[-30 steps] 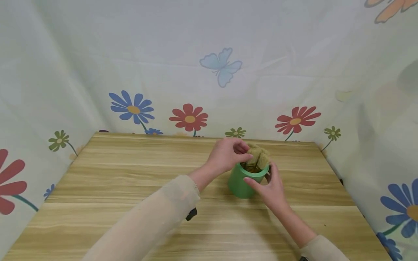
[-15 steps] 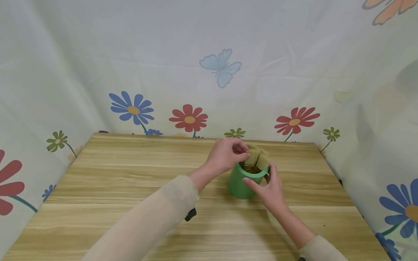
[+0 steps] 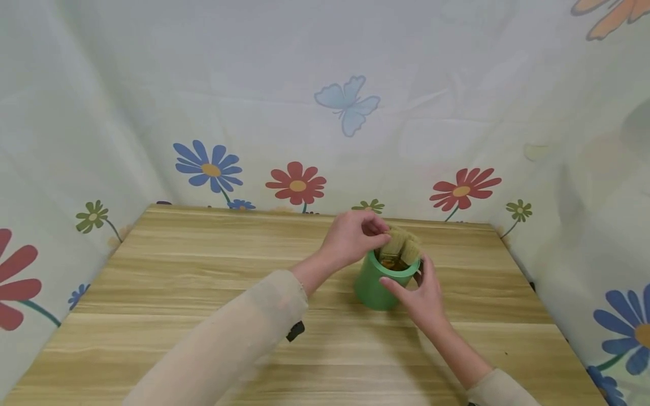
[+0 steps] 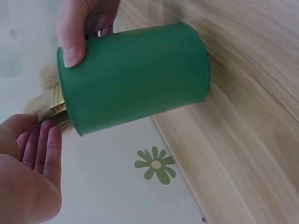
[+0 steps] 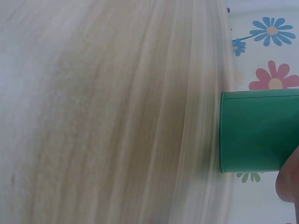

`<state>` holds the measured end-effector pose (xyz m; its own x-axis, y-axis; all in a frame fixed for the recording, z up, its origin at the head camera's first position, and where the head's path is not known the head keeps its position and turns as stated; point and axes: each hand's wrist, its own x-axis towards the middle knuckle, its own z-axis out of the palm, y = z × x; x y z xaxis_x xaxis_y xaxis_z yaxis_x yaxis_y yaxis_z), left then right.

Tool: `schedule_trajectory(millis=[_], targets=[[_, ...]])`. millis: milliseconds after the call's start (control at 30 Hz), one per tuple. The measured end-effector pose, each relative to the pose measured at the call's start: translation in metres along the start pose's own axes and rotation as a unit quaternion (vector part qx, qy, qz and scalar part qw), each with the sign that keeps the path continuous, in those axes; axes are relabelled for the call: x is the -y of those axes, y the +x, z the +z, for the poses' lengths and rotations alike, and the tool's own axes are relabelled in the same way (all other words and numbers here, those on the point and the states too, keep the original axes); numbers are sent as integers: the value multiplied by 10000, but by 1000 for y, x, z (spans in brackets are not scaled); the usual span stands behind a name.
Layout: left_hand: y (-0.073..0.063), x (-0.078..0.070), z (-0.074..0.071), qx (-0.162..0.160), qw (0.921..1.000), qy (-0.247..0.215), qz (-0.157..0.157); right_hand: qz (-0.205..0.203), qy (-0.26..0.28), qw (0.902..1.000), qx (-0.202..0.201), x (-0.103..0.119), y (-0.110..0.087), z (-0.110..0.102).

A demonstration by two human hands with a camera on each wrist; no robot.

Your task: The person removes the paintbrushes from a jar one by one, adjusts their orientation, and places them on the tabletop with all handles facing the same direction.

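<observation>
Fingers [image 4: 53, 156] of your left hand [image 3: 350, 237] pinch the upper bristles of a flat paintbrush [image 4: 41, 106], thumb against fingertips; your right hand [image 3: 425, 296] grips the green can [image 3: 374, 290] near its lip, its far fingers partly hidden. The paintbrush sits bristles up inside the can, beside another brush [image 3: 410, 252]. Expect it to be light, its bristles soft and apt to splay; the gold-coloured ferrule [image 4: 59, 100] should give a firmer hold. The can looks stiff, smooth and easily tipped, best steadied by its wall. It stands on the worktop [image 3: 203, 254].
</observation>
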<state>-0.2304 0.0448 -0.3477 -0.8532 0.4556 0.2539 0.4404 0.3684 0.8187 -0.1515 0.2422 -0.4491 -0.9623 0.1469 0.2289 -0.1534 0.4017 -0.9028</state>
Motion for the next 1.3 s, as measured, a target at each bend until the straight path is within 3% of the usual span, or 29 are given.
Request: schedule_trajectory(millis=[567,933,1300], targets=[[5,-21,-28,-44,9984,-285,492,61,-25,10000,14,-2,1,-3],[7,-46,-50,-521,9937,-646,754,132,-67,9999,72,0,0,-3],[6,-63,-87,-945,9875,-992,785,77,-74,9999,13,1,-1,-2]])
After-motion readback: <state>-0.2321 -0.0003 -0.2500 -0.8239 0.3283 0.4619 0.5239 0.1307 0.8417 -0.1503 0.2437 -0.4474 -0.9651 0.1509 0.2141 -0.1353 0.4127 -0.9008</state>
